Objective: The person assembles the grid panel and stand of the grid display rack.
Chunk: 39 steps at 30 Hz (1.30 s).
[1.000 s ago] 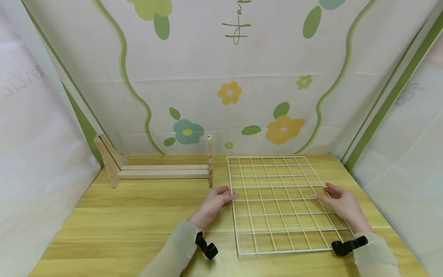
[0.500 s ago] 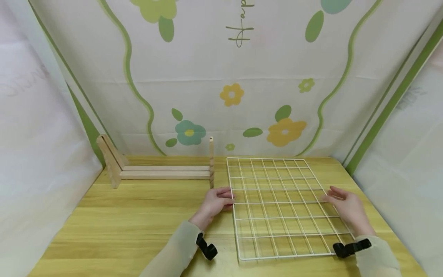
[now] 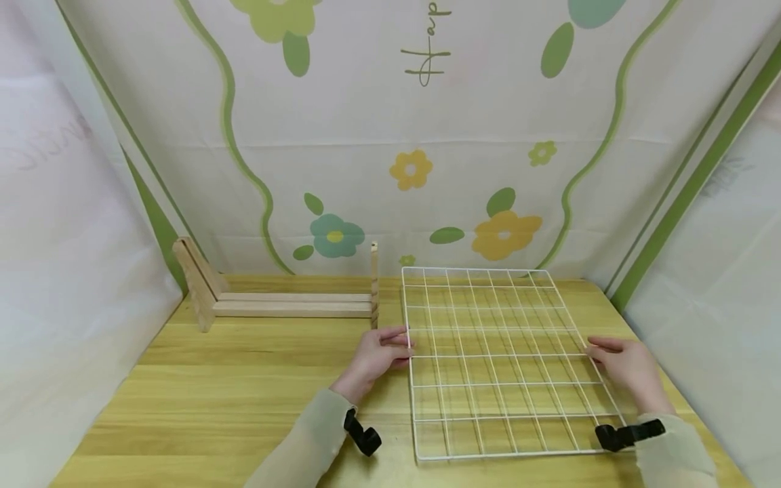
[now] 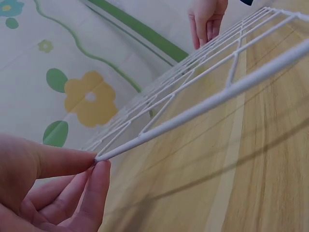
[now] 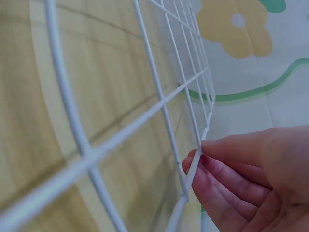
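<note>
A white wire grid panel [image 3: 483, 356] is held between both hands, slightly above the wooden table, where it casts shadows. My left hand [image 3: 377, 356] pinches the panel's left edge between thumb and fingers. That pinch shows closely in the left wrist view, where the left hand [image 4: 58, 183] has the edge wire at its fingertips. On the opposite side my right hand [image 3: 628, 366] pinches the right edge. In the right wrist view the right hand [image 5: 246, 179] has thumb and fingertips around the outer wire, near a crossbar joint.
A pale wooden frame with a crossbar [image 3: 293, 308] stands at the back left; its right upright [image 3: 375, 285] is near the panel's left edge. The wooden table [image 3: 232, 407] meets a floral fabric backdrop [image 3: 342, 169] behind, with fabric walls at both sides.
The panel has risen off the table, its far edge higher in view. My right hand has shifted right along with the panel's right edge; the left hand has stayed nearly in place.
</note>
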### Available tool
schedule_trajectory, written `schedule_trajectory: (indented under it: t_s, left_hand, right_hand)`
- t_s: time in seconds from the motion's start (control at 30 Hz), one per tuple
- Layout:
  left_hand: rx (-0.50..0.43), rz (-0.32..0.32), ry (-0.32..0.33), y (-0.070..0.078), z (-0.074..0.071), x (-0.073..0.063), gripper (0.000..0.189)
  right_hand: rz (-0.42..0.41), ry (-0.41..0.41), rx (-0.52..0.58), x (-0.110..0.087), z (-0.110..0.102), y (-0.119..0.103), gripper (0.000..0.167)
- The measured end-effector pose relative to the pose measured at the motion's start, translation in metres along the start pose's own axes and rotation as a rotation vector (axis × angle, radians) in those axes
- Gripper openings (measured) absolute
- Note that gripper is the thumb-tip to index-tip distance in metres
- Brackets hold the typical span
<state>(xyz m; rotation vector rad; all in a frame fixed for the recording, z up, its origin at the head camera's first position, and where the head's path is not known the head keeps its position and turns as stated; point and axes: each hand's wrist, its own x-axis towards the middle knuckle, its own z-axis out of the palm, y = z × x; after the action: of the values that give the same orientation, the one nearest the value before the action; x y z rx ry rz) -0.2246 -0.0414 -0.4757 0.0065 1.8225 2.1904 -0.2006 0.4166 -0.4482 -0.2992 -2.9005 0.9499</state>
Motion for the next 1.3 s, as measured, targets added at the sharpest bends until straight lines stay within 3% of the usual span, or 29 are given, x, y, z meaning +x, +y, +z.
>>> schedule_trajectory:
  t_s: [0.43, 0.8, 1.3]
  left_hand:
    - [0.081, 0.077, 0.028, 0.011, 0.000, -0.001, 0.051]
    - [0.107, 0.139, 0.022, 0.022, -0.002, 0.002, 0.052]
    - [0.103, 0.207, 0.053, 0.041, 0.006, 0.005, 0.055]
  right_hand:
    - [-0.013, 0.028, 0.037, -0.006, -0.014, -0.013, 0.046]
    - [-0.019, 0.072, 0.144, -0.005, -0.017, -0.020, 0.049]
    - [-0.042, 0.213, 0.229, 0.000, -0.026, -0.034, 0.045]
